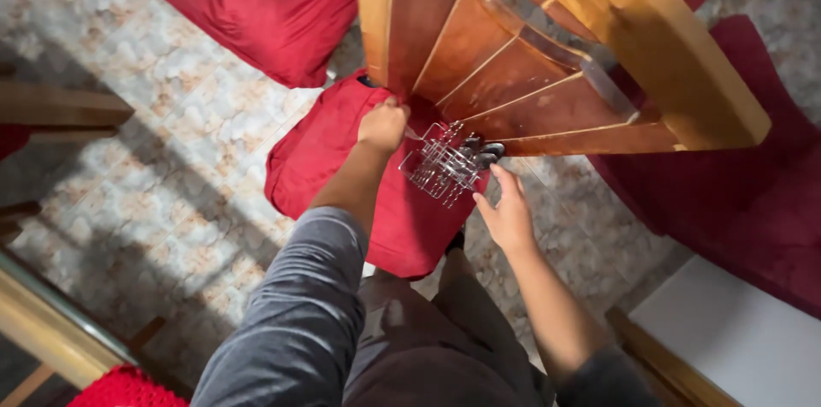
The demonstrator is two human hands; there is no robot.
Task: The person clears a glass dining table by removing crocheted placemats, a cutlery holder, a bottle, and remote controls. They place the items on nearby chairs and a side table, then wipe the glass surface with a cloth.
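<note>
Under the tilted chair [479, 73], above a red cushion [325, 159]: a clear grid rack [438, 166], held against the lowest slat, with dark rounded pieces at its upper right, too small to make out.

Left hand [382, 126] curled into a fist at the chair's lower edge, apparently gripping the wood where it meets the cushion; exactly what lies under the fingers cannot be told. Right hand [509, 215] spread wide, holding nothing, fingertips just beside the rack's lower right corner, not clearly touching.

For a clean job, as a judgement only: hold firm with the left so the chair does not swing; bring the right in from below and take the rack by its outer frame, not by the thin inner bars; lift evenly, without twisting, since such a lattice looks brittle; mind the dark pieces, which may drop loose.

Underfoot, a floor [171, 168] of pale mottled tiles, crossed by bands of shadow and sunlight. Further up, a second cushion [256, 5], also red. At right, a dark red rug [735, 202] and a white top [735, 339] with a wooden edge. At left, wooden furniture [51, 108], and a pale rail [51, 330] running across the lower corner.
</note>
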